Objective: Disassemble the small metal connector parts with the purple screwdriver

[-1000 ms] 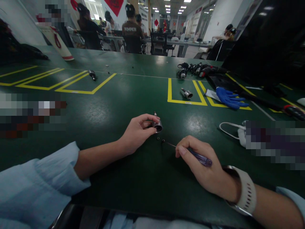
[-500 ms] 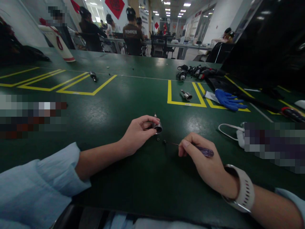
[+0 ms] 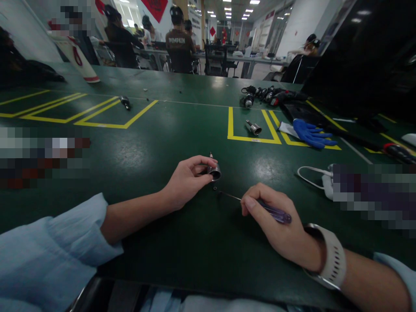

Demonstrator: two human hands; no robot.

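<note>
My left hand (image 3: 190,180) grips a metal socket-like part (image 3: 215,172) between thumb and fingers, its round open end facing me and a thin stem pointing away. On the green table just below it lies a tiny ring-shaped piece (image 3: 215,188). My right hand (image 3: 271,216) is closed round a screwdriver with a clear purple handle (image 3: 276,212). The thin shaft points left, its tip close to the tiny piece; whether they touch I cannot tell.
Yellow tape marks the green table (image 3: 156,260). Beyond my hands lie another metal socket (image 3: 254,128), a blue glove (image 3: 312,133), dark cabled tools (image 3: 260,96) and a dark metal part (image 3: 125,102). A white looped item (image 3: 327,184) is at right. People sit far behind.
The screwdriver tip has moved left and its shaft now slopes more. A small dark piece seen at the tip earlier no longer shows distinctly. My left hand is nearly still.
</note>
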